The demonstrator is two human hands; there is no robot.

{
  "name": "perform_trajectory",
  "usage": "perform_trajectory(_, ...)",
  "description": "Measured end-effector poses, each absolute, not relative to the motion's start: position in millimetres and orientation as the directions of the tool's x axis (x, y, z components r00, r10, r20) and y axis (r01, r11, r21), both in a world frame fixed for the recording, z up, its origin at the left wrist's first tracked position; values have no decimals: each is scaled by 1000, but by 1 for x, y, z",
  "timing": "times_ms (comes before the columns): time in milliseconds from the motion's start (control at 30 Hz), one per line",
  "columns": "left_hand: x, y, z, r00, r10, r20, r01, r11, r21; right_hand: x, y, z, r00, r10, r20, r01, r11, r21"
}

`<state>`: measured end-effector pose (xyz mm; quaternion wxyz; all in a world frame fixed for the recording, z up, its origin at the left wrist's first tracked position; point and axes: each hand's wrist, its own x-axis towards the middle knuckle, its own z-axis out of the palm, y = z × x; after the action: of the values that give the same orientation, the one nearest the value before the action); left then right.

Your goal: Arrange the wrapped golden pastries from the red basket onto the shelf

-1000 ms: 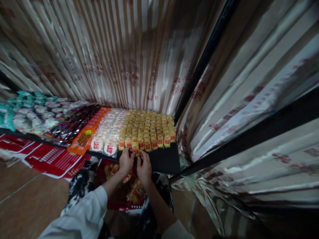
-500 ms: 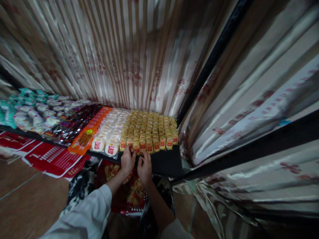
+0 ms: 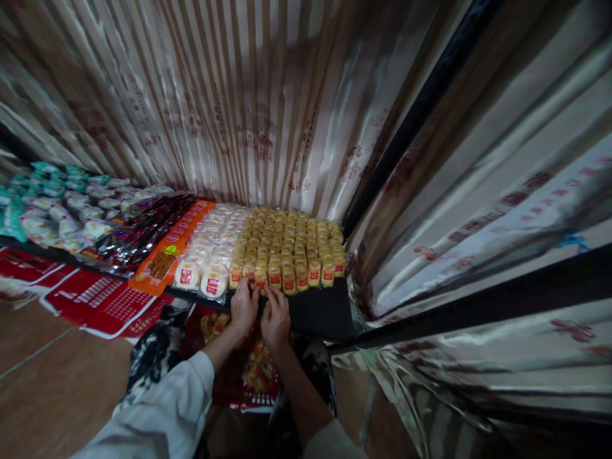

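Rows of small yellow wrapped snack packs [image 3: 291, 245] with red labels stand packed on a black shelf [image 3: 318, 309]. My left hand [image 3: 243, 306] and my right hand [image 3: 276, 317] sit side by side at the shelf's front edge. Their fingertips pinch one yellow pack [image 3: 261, 278] in the front row. Round white wrapped cakes [image 3: 213, 248] lie just left of the yellow packs. A red bag of loose snacks [image 3: 248, 370] rests below my forearms.
Orange packets [image 3: 165, 258], dark wrapped packs [image 3: 143, 229] and teal-and-white packs [image 3: 52, 207] fill the shelf further left. Striped shiny curtains [image 3: 248, 108] hang behind and to the right. Red printed sheets [image 3: 100, 299] hang under the shelf. A black frame bar [image 3: 406, 134] runs diagonally.
Both hands stay at the front row, shifting very slightly as they handle the yellow pack. The view has tilted a little.
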<state>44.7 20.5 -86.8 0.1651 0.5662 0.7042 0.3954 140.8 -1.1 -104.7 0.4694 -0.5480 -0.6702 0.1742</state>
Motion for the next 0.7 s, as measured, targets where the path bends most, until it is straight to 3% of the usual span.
perform_trajectory(200,48,19,-80,-308,937,163,672,93,735,139,-1,-104,53,901,431,574,326,-752)
perform_trajectory(467,40,8,-82,-310,933,183,596,40,802,146,-20,-97,-38,853,521,486,471,-736)
perform_trajectory(567,36,-8,-87,-356,919,172,575,70,815,143,-40,-102,-140,905,401,426,421,-801)
perform_trajectory(700,32,-42,-98,-361,913,192,554,44,831,134,-64,-135,-79,989,126,418,147,-896)
